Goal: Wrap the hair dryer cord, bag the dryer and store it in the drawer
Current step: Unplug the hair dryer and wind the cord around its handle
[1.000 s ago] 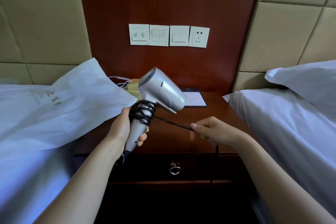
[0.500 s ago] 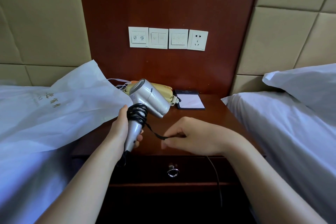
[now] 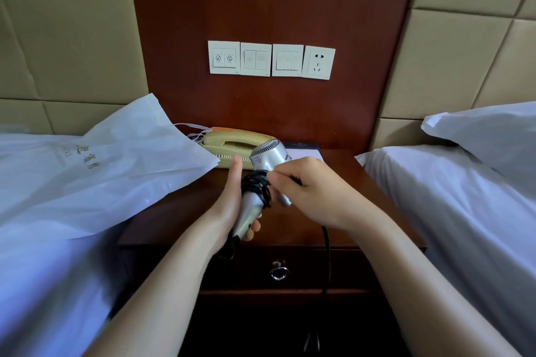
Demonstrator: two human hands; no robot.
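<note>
- Over the front edge of the table (image 3: 174,211): left hand (image 3: 229,206), fingers wrapped round the hair dryer (image 3: 271,153) handle;
- right hand (image 3: 313,191) fingers pinching the cord (image 3: 255,184) by its coil;
- bag (image 3: 116,171) flopped over the table's left edge; drawer (image 3: 301,269) shut

The nightstand (image 3: 179,220) stands between the left bed (image 3: 43,284), where the bag (image 3: 116,171) lies with one corner over the top beside the telephone (image 3: 229,142), and the right bed (image 3: 449,211) with its pillow (image 3: 487,136). The telephone sits at the back, the notepad (image 3: 304,151) to its right, the switch plates (image 3: 271,60) on the wall above. In front, the left hand (image 3: 229,206) grips the hair dryer (image 3: 269,153), the right hand (image 3: 310,191) just right of it pinching the cord (image 3: 327,255), which hangs before the drawer (image 3: 246,269).
</note>
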